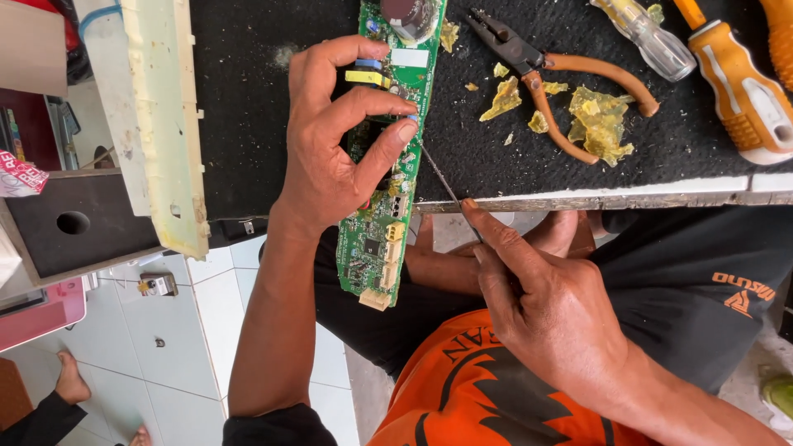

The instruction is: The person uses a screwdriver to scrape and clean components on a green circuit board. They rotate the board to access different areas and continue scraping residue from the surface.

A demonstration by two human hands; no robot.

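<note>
A long green circuit board (382, 235) lies over the front edge of a black-topped workbench (248, 99), its near end hanging past the edge. My left hand (334, 140) grips the board around its middle, thumb and fingers curled over the components. My right hand (537, 306) holds a thin metal pick (438, 177) whose tip touches the board's right edge beside my left fingertips.
Pliers with brown handles (545, 74) lie on the bench among yellowish glue scraps (599, 120). Orange-and-white screwdrivers (743, 83) and a clear-handled one (648, 37) lie at the right. A cream plastic panel (165, 124) stands at the left. Another person's foot (70, 380) rests on the tiled floor.
</note>
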